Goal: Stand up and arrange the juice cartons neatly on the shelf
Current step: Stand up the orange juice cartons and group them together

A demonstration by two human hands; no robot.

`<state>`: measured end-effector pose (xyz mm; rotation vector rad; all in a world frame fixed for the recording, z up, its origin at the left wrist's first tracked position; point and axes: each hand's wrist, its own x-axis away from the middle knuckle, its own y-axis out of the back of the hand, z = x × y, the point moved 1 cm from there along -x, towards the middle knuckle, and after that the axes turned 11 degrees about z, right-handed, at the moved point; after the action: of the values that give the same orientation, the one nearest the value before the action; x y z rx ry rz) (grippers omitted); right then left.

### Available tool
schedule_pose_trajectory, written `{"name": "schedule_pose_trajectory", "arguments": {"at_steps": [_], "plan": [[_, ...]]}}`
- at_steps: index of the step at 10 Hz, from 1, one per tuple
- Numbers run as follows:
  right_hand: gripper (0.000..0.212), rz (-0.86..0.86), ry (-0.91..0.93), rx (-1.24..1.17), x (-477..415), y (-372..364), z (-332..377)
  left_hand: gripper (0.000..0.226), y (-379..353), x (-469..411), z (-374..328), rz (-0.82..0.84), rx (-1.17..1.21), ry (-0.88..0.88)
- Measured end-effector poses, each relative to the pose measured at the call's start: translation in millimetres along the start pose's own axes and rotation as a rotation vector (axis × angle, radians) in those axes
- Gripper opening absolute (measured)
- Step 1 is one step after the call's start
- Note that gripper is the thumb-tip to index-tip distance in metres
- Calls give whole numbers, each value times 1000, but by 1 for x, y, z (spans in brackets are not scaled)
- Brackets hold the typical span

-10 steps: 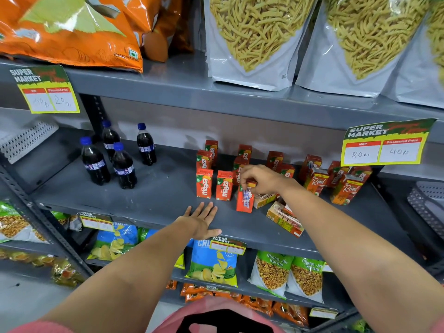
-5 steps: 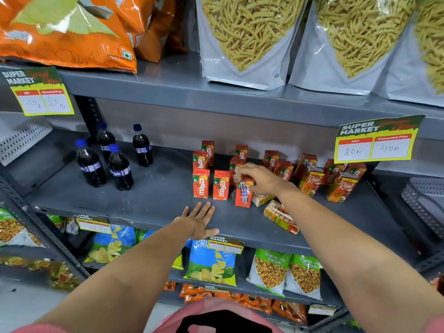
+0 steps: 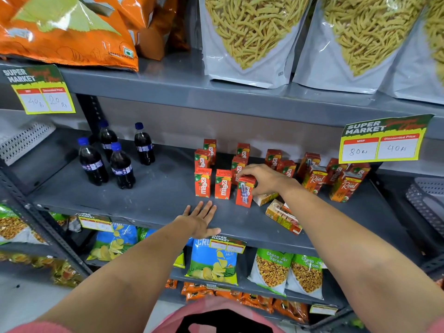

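Note:
Small red-orange juice cartons stand in rows on the grey middle shelf (image 3: 149, 200). My right hand (image 3: 263, 179) grips the top of one upright carton (image 3: 244, 195), its straw side facing me, just right of two front-row cartons (image 3: 223, 184). My left hand (image 3: 200, 218) lies flat, fingers spread, on the shelf's front edge and holds nothing. Two cartons lie on their sides: one (image 3: 265, 198) under my right wrist, another (image 3: 283, 216) nearer the shelf edge. Taller Real cartons (image 3: 346, 188) stand to the right.
Several dark cola bottles (image 3: 120, 164) stand at the shelf's left. A price tag (image 3: 382, 140) hangs from the upper shelf at right. Snack bags fill the shelf above and the shelves below. A grey basket (image 3: 427, 198) sits at far right.
My right hand has brought the held carton down and left until it stands beside the front row. My left hand has stayed flat on the shelf edge.

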<state>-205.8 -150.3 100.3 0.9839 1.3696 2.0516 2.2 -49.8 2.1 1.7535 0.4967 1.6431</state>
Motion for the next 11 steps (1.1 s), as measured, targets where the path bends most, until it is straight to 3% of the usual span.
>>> {"name": "schedule_pose_trajectory", "arguments": {"at_steps": [1,3,4,5,6,7,9,11], "plan": [[70,18,-43,53,-3,2,2,80,0,1,-1,5,-2,2],[38,-9,-136,77,-12,4,7,80,1,3,-1,16,-4,4],[35,-47,-182,109,-17,2,11,80,2,4,-2,19,-7,0],[41,-70,-163,136,-17,2,11,80,2,4,-1,19,-10,-1],[61,-33,-78,102,-12,1,4,80,2,3,-1,24,-18,3],[61,-18,-59,92,-11,1,0,80,2,3,-2,27,-20,1],[25,-33,-124,54,-13,3,0,80,3,2,-1,26,-16,-1],[21,-60,-201,77,-14,6,6,80,1,1,0,18,-15,-5]]}}
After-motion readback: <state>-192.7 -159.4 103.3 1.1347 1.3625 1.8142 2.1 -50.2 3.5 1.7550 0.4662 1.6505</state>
